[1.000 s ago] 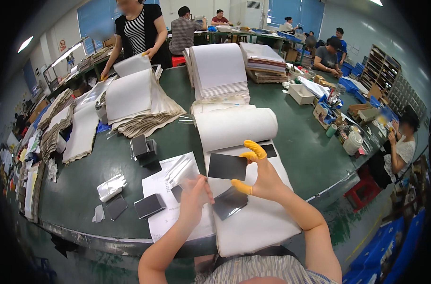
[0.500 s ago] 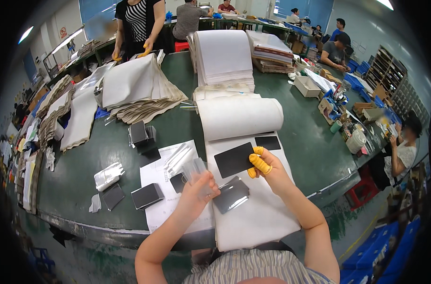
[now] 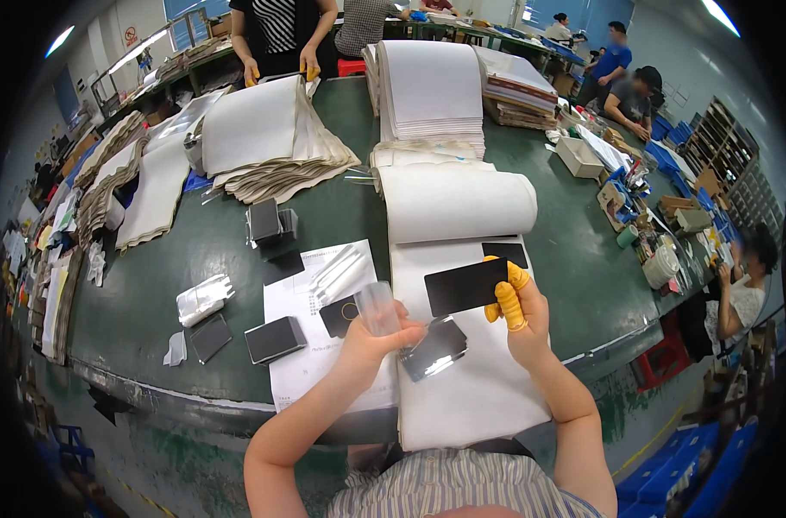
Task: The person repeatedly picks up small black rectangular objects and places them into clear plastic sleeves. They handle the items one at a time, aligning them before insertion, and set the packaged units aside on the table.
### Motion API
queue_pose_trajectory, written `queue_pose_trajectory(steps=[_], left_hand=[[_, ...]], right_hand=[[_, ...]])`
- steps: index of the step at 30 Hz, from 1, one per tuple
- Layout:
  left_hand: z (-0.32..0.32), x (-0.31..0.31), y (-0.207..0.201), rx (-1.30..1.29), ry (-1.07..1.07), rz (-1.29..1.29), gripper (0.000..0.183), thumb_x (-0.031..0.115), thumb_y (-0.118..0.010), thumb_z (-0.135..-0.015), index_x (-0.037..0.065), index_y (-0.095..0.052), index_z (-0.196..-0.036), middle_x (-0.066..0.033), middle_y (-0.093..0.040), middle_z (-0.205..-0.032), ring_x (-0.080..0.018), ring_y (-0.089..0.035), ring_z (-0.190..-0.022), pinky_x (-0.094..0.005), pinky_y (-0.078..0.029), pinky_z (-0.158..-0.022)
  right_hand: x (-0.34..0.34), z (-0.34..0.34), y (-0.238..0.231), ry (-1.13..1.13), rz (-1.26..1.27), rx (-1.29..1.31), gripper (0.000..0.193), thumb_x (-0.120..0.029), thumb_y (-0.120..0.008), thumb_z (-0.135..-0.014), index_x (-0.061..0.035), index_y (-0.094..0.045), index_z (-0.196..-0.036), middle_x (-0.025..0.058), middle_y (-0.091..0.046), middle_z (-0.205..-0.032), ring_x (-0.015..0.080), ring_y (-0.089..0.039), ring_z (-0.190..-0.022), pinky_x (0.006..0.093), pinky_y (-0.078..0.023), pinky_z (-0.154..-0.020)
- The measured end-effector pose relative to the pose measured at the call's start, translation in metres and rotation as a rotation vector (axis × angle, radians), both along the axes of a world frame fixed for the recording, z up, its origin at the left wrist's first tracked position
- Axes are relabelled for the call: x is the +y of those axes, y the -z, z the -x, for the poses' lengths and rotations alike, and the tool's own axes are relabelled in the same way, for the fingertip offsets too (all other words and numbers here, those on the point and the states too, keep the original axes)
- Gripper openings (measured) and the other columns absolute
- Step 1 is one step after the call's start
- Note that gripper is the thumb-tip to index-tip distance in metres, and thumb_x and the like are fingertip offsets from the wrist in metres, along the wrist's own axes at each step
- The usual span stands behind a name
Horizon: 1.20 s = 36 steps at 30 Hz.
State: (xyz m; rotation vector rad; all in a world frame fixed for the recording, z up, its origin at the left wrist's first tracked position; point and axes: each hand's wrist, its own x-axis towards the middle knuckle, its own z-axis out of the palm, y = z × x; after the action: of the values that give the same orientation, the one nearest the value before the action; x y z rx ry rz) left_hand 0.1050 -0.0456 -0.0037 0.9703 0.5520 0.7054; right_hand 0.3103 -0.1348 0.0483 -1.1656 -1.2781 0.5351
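My right hand [image 3: 524, 318], with yellow finger cots on several fingers, pinches the right end of a black rectangular card [image 3: 465, 288] above the white sheets. My left hand [image 3: 377, 344] is closed on clear plastic sleeves [image 3: 377, 308] that stick up from its grip. Near its thumb, a dark card under shiny clear film [image 3: 434, 350] appears over the white paper; whether the thumb holds its corner I cannot tell. Another black card [image 3: 505, 255] lies on the white paper [image 3: 471, 401], beside the rolled-back sheets [image 3: 459, 205]. Left of my left hand lies a black card [image 3: 334, 318] with a ring-shaped band on it.
On the green table [image 3: 164, 380] are a block of dark cards [image 3: 275, 340], another stack [image 3: 268, 220], a clear film bundle [image 3: 205, 299] and a printed sheet [image 3: 324, 371]. Thick paper stacks [image 3: 431, 86] stand behind. Across the table, a person [image 3: 281, 34] handles sheets.
My right hand has moved the black card slightly right, away from my left hand. The clear sleeves in my left hand now stand more upright. The whole view has shifted a little.
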Motion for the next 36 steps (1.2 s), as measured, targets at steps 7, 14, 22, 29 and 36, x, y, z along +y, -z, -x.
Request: queue_pose_trajectory(steps=[7, 14, 22, 29, 36], left_hand=[[0.002, 0.000, -0.005, 0.014, 0.026, 0.095, 0.033, 0.009, -0.078, -0.077, 0.003, -0.056, -0.101, -0.0111, -0.067, -0.088, -0.0203, -0.066, -0.082, -0.0336, -0.051, -0.079], [0.005, 0.007, -0.003, -0.010, 0.011, -0.028, 0.031, 0.005, -0.078, -0.076, 0.004, -0.055, -0.097, -0.0109, -0.066, -0.082, -0.0199, -0.064, -0.075, -0.0330, -0.050, -0.071], [0.004, 0.004, -0.004, 0.079, 0.025, -0.053, 0.026, 0.010, -0.080, -0.076, 0.004, -0.060, -0.090, -0.0055, -0.065, -0.080, -0.0126, -0.062, -0.075, -0.0271, -0.047, -0.072], [0.009, 0.008, -0.020, 0.019, 0.087, 0.121, 0.025, 0.013, -0.073, -0.083, 0.003, -0.057, -0.099, -0.0100, -0.065, -0.088, -0.0218, -0.067, -0.080, -0.0346, -0.055, -0.071], [0.008, 0.019, -0.011, 0.121, 0.024, 0.101, 0.037, 0.015, -0.076, -0.080, 0.000, -0.057, -0.108, -0.0109, -0.064, -0.095, -0.0222, -0.066, -0.087, -0.0358, -0.056, -0.075]], right_hand=[[0.003, -0.005, 0.004, -0.104, 0.216, -0.143, 0.034, -0.017, -0.051, -0.100, 0.0021, -0.053, -0.128, 0.0021, -0.059, -0.078, 0.0090, -0.052, -0.063, 0.0236, -0.043, -0.059], [0.003, -0.015, 0.008, -0.063, 0.151, 0.118, 0.033, -0.017, -0.051, -0.100, 0.0031, -0.053, -0.127, 0.0009, -0.055, -0.078, 0.0086, -0.049, -0.063, 0.0227, -0.041, -0.059], [0.003, -0.007, 0.002, -0.080, 0.079, 0.058, 0.032, -0.017, -0.048, -0.101, 0.0027, -0.053, -0.126, 0.0015, -0.056, -0.080, 0.0087, -0.049, -0.065, 0.0228, -0.041, -0.060], [0.024, -0.007, 0.004, -0.222, 0.294, 0.137, 0.032, -0.016, -0.052, -0.100, 0.0031, -0.054, -0.125, 0.0014, -0.056, -0.081, 0.0096, -0.050, -0.066, 0.0234, -0.044, -0.063], [0.029, -0.028, 0.012, -0.289, 0.464, 0.170, 0.032, -0.018, -0.052, -0.100, 0.0025, -0.056, -0.124, 0.0009, -0.058, -0.081, 0.0086, -0.052, -0.067, 0.0225, -0.043, -0.063]])
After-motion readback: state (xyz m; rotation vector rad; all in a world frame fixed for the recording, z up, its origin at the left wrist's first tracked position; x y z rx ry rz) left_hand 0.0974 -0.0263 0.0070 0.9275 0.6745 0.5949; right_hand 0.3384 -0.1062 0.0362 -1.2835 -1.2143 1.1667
